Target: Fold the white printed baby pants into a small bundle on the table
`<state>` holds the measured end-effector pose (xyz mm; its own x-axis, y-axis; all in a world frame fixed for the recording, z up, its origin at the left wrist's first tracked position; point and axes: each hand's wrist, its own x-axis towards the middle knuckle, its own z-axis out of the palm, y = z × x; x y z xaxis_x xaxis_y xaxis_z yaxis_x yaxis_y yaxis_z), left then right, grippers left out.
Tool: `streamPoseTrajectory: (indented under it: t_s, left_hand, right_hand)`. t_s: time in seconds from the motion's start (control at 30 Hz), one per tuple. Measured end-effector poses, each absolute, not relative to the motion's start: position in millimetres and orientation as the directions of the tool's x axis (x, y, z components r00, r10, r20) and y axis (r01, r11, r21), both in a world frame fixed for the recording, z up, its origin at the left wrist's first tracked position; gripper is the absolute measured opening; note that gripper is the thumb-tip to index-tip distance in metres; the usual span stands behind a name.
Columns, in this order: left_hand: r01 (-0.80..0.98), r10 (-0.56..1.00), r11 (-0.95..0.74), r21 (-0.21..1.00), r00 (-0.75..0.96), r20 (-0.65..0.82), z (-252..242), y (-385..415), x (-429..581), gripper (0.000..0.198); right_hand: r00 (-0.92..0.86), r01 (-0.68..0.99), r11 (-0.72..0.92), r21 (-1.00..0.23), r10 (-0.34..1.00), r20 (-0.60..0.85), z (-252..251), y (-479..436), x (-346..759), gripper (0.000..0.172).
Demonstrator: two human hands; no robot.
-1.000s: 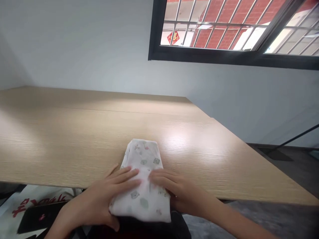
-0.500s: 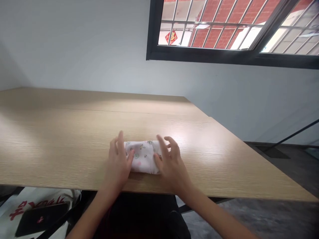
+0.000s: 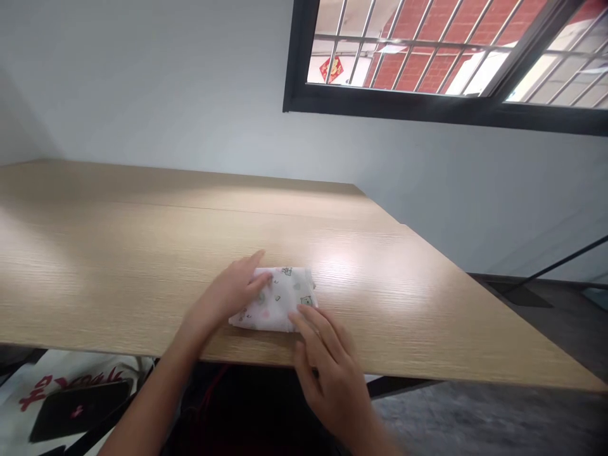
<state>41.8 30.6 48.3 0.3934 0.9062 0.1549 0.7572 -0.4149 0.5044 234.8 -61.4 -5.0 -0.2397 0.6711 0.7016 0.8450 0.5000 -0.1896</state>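
Note:
A folded white cloth [image 3: 280, 297] printed with small animals and pale spots lies flat on the wooden table [image 3: 142, 266], close to its front edge. Over the cloth's left end rests my left hand [image 3: 235, 285], its fingers stretched and the thumb on the fabric. My right hand [image 3: 327, 361] is at the cloth's lower right corner, fingertips touching it, fingers extended and the thumb apart below. Neither hand grips the cloth.
A white bag [image 3: 28, 386] with red lettering is below the table edge at the left, with a dark phone-like object [image 3: 80, 408] on it. Behind the table stand a pale wall [image 3: 190, 82] and a barred window [image 3: 403, 104].
My right hand has drawn back toward me from the cloth's right end to its lower corner. My left hand has turned rightward across the left end. The cloth's right end now shows.

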Motion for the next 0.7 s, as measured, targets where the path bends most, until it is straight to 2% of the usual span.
streamPoseTrajectory:
  t_s: [0.1,0.17,0.23,0.3,0.33,0.4,0.43,0.47,0.53,0.57,0.63,0.7]
  left_hand:
    - [0.788,0.934,-0.354,0.505,0.331,0.138,44.2,14.5,61.6,0.033]
    - [0.786,0.970,-0.238,0.571,0.223,0.098,36.8,-14.2,63.2,0.030]
    - [0.737,0.985,-0.140,0.661,0.169,0.021,29.8,-42.3,57.1,0.029]
    - [0.718,0.985,-0.116,0.686,0.169,-0.010,26.5,-57.5,48.1,0.027]
    - [0.744,0.985,-0.124,0.656,0.171,-0.008,26.7,-59.3,44.2,0.027]
    - [0.828,0.982,-0.156,0.538,0.189,-0.007,30.8,-54.4,40.5,0.024]
    - [0.851,0.975,-0.186,0.492,0.223,-0.018,34.0,-50.3,41.6,0.021]
    - [0.856,0.962,-0.222,0.467,0.271,-0.040,37.3,-46.7,45.0,0.020]
    - [0.831,0.921,-0.292,0.473,0.378,-0.096,41.9,-44.7,58.2,0.023]
    - [0.792,0.887,-0.328,0.516,0.445,-0.120,42.2,-46.8,67.6,0.026]
    - [0.669,0.796,-0.384,0.637,0.589,-0.139,37.0,-56.0,90.3,0.030]
    - [0.500,0.703,-0.398,0.769,0.704,-0.094,24.3,-68.7,117.1,0.034]
  right_hand:
    - [-0.270,0.854,0.462,-0.238,0.786,0.557,4.7,-31.2,227.7,0.038]
    - [-0.321,0.831,0.464,-0.305,0.850,0.418,15.4,-9.1,233.7,0.040]
    - [-0.387,0.804,0.480,-0.351,0.870,0.305,26.1,2.9,240.4,0.042]
    - [-0.470,0.776,0.521,-0.356,0.854,0.224,33.9,2.6,241.9,0.045]
    - [-0.522,0.758,0.555,-0.344,0.831,0.190,36.0,-0.9,240.3,0.053]
    - [-0.615,0.721,0.626,-0.297,0.776,0.143,36.1,-10.9,234.2,0.083]
    - [-0.635,0.715,0.648,-0.263,0.759,0.145,34.4,-16.6,231.4,0.093]
    - [-0.637,0.719,0.658,-0.226,0.753,0.165,31.9,-22.9,230.0,0.095]
    - [-0.613,0.736,0.656,-0.167,0.751,0.246,25.2,-38.5,234.8,0.082]
    - [-0.592,0.745,0.649,-0.158,0.751,0.293,21.0,-49.1,241.9,0.075]
    - [-0.502,0.772,0.598,-0.217,0.782,0.370,9.7,-77.3,265.2,0.070]
    - [-0.276,0.817,0.419,-0.396,0.887,0.369,-6.4,-112.6,295.5,0.066]
